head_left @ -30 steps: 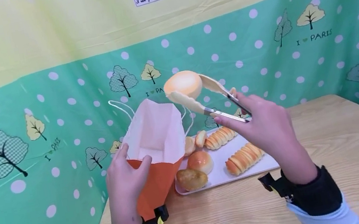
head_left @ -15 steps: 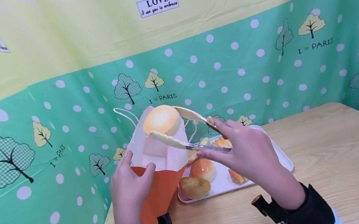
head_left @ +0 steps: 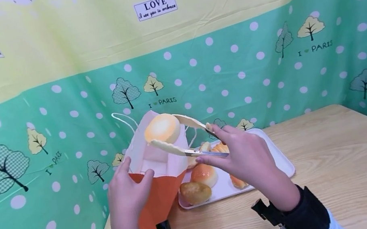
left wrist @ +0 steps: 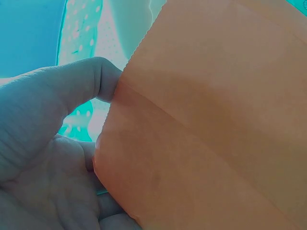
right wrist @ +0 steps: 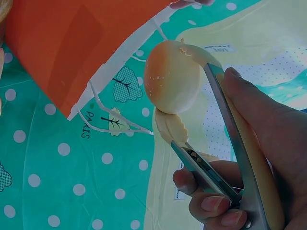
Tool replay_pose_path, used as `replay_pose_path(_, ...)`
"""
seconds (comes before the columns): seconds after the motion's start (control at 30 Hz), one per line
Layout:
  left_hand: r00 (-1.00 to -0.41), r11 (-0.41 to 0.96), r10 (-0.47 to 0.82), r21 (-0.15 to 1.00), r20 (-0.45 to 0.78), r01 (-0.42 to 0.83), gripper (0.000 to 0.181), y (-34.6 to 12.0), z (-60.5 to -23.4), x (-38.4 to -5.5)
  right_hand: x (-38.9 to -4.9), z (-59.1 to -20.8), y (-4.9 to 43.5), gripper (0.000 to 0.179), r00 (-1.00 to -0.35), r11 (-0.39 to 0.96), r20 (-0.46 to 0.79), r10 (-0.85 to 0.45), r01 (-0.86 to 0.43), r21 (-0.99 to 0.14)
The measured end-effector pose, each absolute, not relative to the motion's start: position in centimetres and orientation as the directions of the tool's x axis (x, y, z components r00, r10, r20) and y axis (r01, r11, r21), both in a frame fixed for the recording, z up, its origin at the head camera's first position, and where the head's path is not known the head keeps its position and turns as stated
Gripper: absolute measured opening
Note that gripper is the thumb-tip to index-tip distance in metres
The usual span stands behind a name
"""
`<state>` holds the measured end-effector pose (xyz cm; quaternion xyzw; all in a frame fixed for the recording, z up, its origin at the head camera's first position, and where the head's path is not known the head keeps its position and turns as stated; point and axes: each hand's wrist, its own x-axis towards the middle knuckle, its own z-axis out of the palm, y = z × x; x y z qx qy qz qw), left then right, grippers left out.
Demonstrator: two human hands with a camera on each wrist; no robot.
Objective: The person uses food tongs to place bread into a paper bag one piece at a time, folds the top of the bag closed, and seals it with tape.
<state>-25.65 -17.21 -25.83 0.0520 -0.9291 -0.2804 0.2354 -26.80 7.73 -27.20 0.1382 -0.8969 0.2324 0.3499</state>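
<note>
My right hand [head_left: 245, 152] grips a pair of tongs [right wrist: 230, 129] with metal arms and cream scalloped tips. Between those tips sits a round bun [head_left: 162, 129], pale with a golden-brown top. In the head view the bun appears in front of the mouth of an orange paper bag [head_left: 162, 194] with a white inside and white cord handles. The bag leans toward me, its mouth wide. My left hand [head_left: 128, 200] pinches the bag's near rim, the thumb on one face and fingers behind, as the left wrist view shows. Whatever lies at the bag's bottom is hidden.
Right of the bag, a white tray [head_left: 282, 162] stands on the wooden table [head_left: 347, 167]. It bears a glossy bun [head_left: 204, 174], a brown oval bread [head_left: 195, 193] and other pastries, partly covered by my right hand. A patterned curtain [head_left: 247, 78] rises behind.
My right hand has carried the bun in the tongs leftward and down, from above the tray to the bag's mouth. My left hand still holds the bag's rim.
</note>
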Motion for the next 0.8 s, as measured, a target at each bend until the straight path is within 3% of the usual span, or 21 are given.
replay_pose_path(0.47, -0.885, 0.847, -0.199, 0.528, 0.421, 0.062, 0.071, -17.1, -26.2, -26.1, -27.8, -28.7, 5.8, 0.085, -0.740, 0.859, 0.660, -0.126, -0.414, -0.301)
replay_pose_path(0.8, -0.881, 0.841, -0.193, 0.535, 0.432, 0.078, 0.070, -17.1, -26.1, -26.2, -28.6, -29.3, 5.5, 0.085, -0.719, 0.857, 0.683, -0.132, -0.429, -0.286)
